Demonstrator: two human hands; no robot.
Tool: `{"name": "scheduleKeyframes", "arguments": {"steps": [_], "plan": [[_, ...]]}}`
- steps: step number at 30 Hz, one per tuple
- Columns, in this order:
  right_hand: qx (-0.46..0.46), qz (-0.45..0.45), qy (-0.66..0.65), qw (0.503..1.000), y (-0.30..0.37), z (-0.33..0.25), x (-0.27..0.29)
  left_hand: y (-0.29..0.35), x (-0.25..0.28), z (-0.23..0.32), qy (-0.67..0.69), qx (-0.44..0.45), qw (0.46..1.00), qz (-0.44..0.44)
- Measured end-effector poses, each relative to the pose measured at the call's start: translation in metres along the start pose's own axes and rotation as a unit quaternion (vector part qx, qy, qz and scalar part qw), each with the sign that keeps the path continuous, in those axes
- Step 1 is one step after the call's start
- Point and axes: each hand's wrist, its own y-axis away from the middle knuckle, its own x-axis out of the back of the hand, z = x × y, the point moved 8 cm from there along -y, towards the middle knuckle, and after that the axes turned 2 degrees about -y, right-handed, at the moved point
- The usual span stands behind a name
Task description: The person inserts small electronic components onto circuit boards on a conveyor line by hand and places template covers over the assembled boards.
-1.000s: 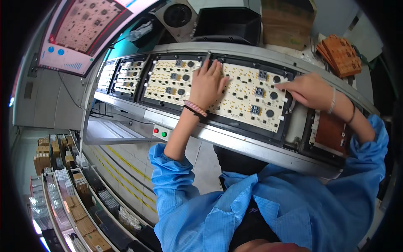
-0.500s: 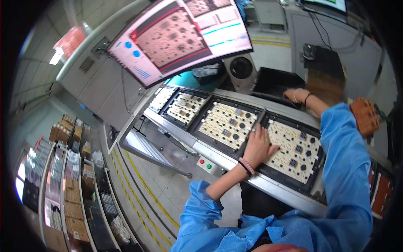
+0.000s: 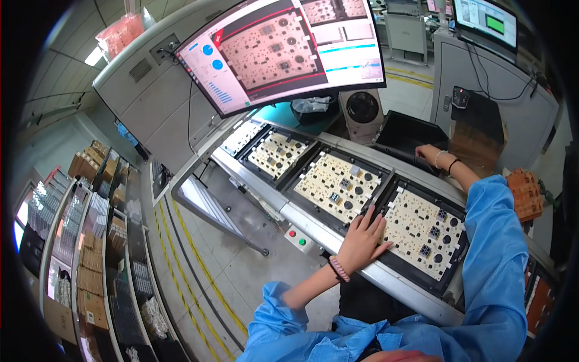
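My left hand lies with fingers spread over the black frame between two cream circuit boards, its fingertips near the divider. Beside it on the right is one circuit board with round black parts and small dark square parts. The other circuit board, to its left, carries similar parts. Both sit in black carriers on a metal conveyor. My right hand rests at the near edge of a black bin behind the conveyor. Its fingers are bent and partly hidden, and I cannot see anything held in them.
More boards lie farther left on the conveyor. Above them hangs a large monitor. A red and green button box sits on the near side. Stacked brown blocks stand at right, and loaded shelves at far left.
The head view has shifted, so the scene sits lower and farther right. My left hand has slid back toward me and left relative to the boards. My right hand stays by the bin.
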Motion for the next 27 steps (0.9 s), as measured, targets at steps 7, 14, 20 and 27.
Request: {"name": "scheduleKeyframes", "arguments": {"steps": [7,14,20,27], "plan": [[-0.022,0.067,-0.043,0.997,0.021,-0.013,0.025,0.007,-0.001,-0.006,0.019,0.034,0.999,-0.013],[-0.03,0.143,-0.287,0.947,0.088,-0.076,0.074,-0.002,0.02,0.024,0.327,0.021,0.944,0.025],[0.151,-0.001,-0.006,0.988,0.18,-0.218,0.062,-0.026,-0.038,0.072,0.92,0.168,0.293,-0.2],[0.269,0.034,0.084,0.959,0.235,-0.229,0.053,-0.045,-0.07,0.095,0.94,0.287,0.137,-0.127]]}}
